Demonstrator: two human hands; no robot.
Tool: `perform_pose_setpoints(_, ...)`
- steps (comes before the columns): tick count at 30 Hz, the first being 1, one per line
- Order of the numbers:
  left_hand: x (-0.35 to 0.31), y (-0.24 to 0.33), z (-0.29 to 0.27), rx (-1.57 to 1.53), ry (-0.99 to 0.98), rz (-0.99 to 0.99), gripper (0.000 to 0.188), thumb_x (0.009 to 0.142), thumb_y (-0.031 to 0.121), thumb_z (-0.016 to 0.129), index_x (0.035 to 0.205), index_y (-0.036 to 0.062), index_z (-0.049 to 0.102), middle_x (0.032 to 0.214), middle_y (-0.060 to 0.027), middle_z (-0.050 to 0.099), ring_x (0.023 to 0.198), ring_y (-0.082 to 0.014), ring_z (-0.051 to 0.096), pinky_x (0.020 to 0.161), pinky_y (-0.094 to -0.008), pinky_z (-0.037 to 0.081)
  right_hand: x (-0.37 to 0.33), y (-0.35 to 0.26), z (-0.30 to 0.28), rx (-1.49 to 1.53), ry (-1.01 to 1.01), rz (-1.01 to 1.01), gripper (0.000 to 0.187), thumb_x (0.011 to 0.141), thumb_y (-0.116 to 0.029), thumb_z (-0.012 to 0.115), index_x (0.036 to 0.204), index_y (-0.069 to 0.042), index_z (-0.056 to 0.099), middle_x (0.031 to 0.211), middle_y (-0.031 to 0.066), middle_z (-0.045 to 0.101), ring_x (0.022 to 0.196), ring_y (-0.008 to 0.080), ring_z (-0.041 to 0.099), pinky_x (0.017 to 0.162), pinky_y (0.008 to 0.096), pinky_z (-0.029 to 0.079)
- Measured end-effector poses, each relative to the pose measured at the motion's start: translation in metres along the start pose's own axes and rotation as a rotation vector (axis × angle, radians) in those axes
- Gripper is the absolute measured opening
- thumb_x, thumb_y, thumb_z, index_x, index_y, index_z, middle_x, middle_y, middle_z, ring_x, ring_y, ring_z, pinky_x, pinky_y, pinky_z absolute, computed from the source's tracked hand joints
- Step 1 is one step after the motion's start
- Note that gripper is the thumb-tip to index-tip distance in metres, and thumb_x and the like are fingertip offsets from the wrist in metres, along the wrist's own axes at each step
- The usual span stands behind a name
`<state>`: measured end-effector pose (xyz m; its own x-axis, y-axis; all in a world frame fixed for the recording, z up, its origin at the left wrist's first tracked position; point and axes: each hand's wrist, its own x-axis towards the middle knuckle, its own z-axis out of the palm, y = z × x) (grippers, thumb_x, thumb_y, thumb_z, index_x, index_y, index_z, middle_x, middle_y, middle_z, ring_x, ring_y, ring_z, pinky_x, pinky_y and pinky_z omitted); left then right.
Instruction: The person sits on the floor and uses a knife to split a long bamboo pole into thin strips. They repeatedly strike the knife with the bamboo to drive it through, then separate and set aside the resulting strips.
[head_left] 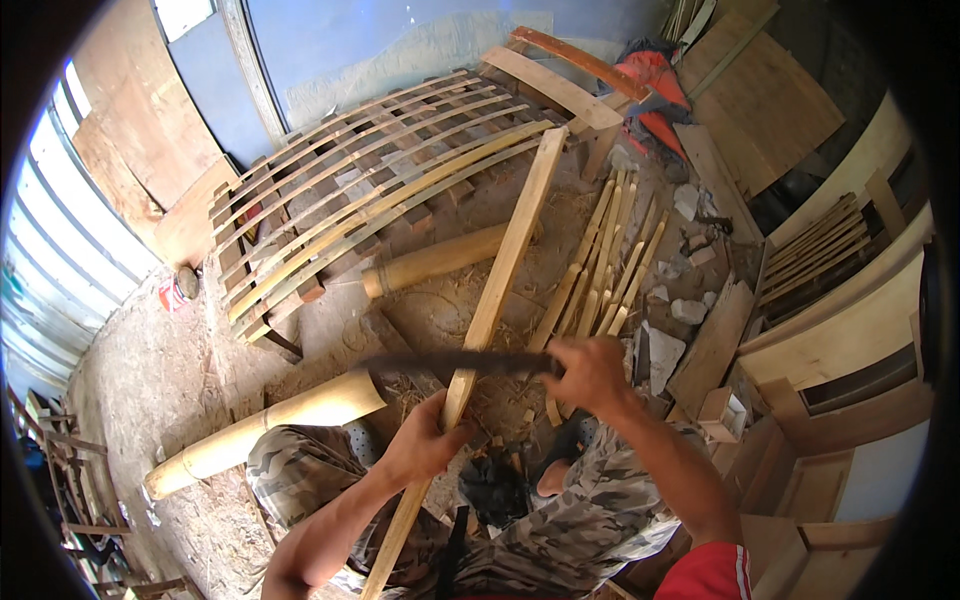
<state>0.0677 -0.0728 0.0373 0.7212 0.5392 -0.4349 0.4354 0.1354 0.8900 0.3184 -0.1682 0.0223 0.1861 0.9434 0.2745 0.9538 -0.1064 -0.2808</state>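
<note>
A long, pale bamboo strip (pixel 510 255) slants from low between my legs up toward a slatted frame. My left hand (pixel 425 440) is closed around its lower part, thumb across it. My right hand (pixel 595 375) grips the handle of a machete (pixel 430 364). The dark blade, a little blurred, points left and crosses the strip just above my left hand. Whether the edge touches the strip I cannot tell. Split bamboo pieces (pixel 600 260) lie in a loose bundle beyond my right hand. To the left of my left hand rests a thick bamboo length (pixel 260 435).
The slatted frame (pixel 370 180) stands at the back, with another thick bamboo piece (pixel 440 260) before it. Rubble chunks (pixel 688 311) and boards lie to the right. A plywood sheet (pixel 765 100) leans behind them. Shavings litter the floor around my feet.
</note>
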Motion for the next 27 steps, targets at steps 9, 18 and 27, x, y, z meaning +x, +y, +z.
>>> perform_pose_setpoints(9, 0.001, -0.003, 0.002, 0.171, -0.001, 0.034, 0.041, 0.084, 0.018, 0.062, 0.118, -0.0037, 0.051, 0.072, -0.0073, 0.059, 0.053, -0.0143, 0.057, 0.05, -0.0298, 0.047, 0.005, 0.021, 0.006, -0.061, -0.149, 0.042, 0.026, 0.071, -0.034, 0.077, 0.075, -0.012, 0.065, 0.063, 0.0048, 0.064, 0.057, 0.0226, 0.065, 0.05, 0.0423, 0.048)
perform_pose_setpoints(18, 0.006, -0.004, 0.004, 0.176, 0.031, 0.087, 0.038, 0.084, 0.016, 0.06, 0.116, -0.003, 0.052, 0.073, -0.0087, 0.059, 0.055, -0.0155, 0.058, 0.051, -0.0306, 0.047, 0.003, 0.029, 0.033, -0.108, -0.091, -0.004, 0.026, 0.072, -0.036, 0.073, 0.078, -0.012, 0.065, 0.062, 0.0085, 0.063, 0.055, 0.025, 0.064, 0.049, 0.0396, 0.047)
perform_pose_setpoints(27, -0.006, 0.009, 0.007, 0.191, -0.021, -0.03, 0.039, 0.083, 0.023, 0.062, 0.111, -0.0038, 0.055, 0.074, -0.0129, 0.063, 0.066, -0.0221, 0.063, 0.063, -0.0377, 0.05, 0.014, 0.027, 0.021, -0.08, -0.026, -0.005, 0.028, 0.077, -0.034, 0.073, 0.076, -0.008, 0.066, 0.055, 0.0091, 0.06, 0.054, 0.0262, 0.064, 0.048, 0.0434, 0.048)
